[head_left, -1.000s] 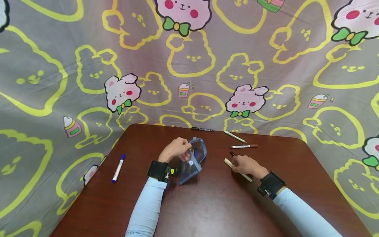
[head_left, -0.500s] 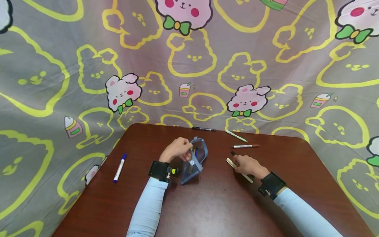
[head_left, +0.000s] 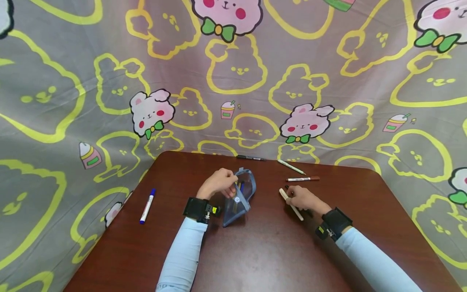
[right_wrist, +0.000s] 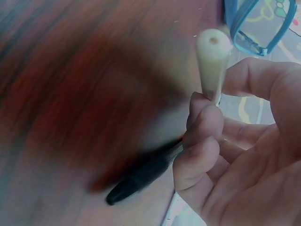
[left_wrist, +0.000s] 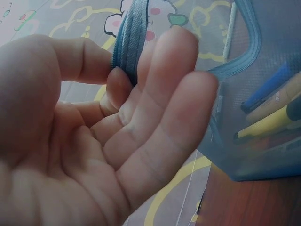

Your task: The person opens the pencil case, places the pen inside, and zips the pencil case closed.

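A large grey cloth printed with yellow bear outlines and pink bears (head_left: 233,81) hangs behind and around the scene. In front of it stands the dark reddish-brown wooden tabletop (head_left: 255,251), which carries all the smaller things.

Near the middle of the tabletop stands a blue translucent zipped pencil pouch (head_left: 238,196), its mouth open and turned upward. Inside it, the left wrist view shows several pens, one blue and one yellow (left_wrist: 263,127). The left hand (head_left: 218,183) pinches the blue zipper edge of the pouch between the thumb and the fingers (left_wrist: 155,70) and holds the mouth up.

To the right of the pouch, a little apart from it, the right hand (head_left: 304,199) grips a cream-white pen (head_left: 290,198) with curled fingers and thumb. The pen's blunt end (right_wrist: 212,44) points toward the pouch. Under this hand, a black pen (right_wrist: 141,181) lies on the tabletop.

Further back lie a brown-capped white marker (head_left: 303,179), a slim white pen (head_left: 290,167) and a thin black pen (head_left: 249,157) at the far edge. A white marker with a blue cap (head_left: 147,206) lies alone near the left edge, well apart from the pouch.
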Demonstrator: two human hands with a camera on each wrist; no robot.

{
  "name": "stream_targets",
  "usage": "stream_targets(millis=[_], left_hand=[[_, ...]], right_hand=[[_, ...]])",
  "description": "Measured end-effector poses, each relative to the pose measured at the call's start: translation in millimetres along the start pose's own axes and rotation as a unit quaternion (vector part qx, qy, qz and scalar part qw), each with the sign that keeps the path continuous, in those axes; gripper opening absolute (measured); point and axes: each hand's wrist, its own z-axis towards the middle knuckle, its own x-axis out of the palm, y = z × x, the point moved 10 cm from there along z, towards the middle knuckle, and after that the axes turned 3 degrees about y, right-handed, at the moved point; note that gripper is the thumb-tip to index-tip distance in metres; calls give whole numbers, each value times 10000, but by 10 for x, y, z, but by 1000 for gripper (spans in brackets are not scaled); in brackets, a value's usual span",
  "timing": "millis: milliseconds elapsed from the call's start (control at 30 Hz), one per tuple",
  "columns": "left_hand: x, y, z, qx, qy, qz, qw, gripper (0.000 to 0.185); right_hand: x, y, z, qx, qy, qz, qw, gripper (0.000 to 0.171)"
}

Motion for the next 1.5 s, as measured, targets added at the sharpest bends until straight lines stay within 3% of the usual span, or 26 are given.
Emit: stream_targets(millis=[267,600,967,1500], left_hand=[[-16,-24,-14,67,-24,53,10000,21],[25,-7,-1,86,79,-37,9999,21],[14,-46,-37,38,52,-13,10000,22],[35,-45,-26,-9,83,40,10000,23]], right_hand=[[-90,161,82,-99,-389,528,9978,31],[-9,412,185,-33,-439,1243,9913,33],[47,805,323,-269,-426,1238,9910,30],[66,930,427,-269,-435,1987,9787,33]])
